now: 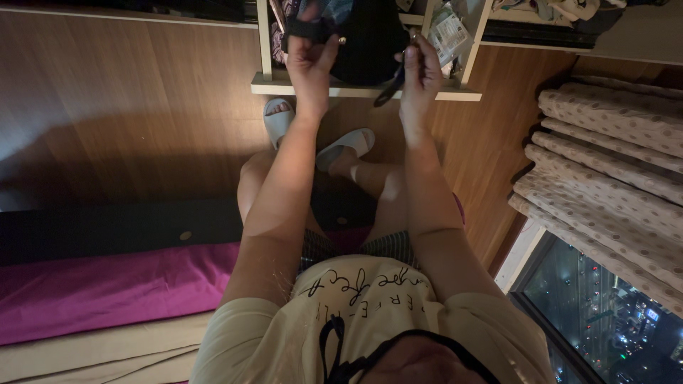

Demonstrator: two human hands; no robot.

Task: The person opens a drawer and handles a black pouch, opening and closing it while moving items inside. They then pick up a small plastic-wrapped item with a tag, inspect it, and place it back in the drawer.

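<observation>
I sit on a bed edge and look down at my arms and legs. A black bag [370, 43] rests on a pale shelf [356, 90] in front of me. My left hand [311, 62] grips the bag's upper left edge. My right hand [420, 65] pinches a dark strap [389, 91] that loops down over the shelf's front edge. The inside of the bag is hidden.
My feet wear grey slippers [346, 144] on the wooden floor. A magenta sheet [107, 288] covers the bed at left. Dotted curtains [612, 156] hang at right beside a dark window [605, 306]. A plastic packet [448, 32] stands on the shelf.
</observation>
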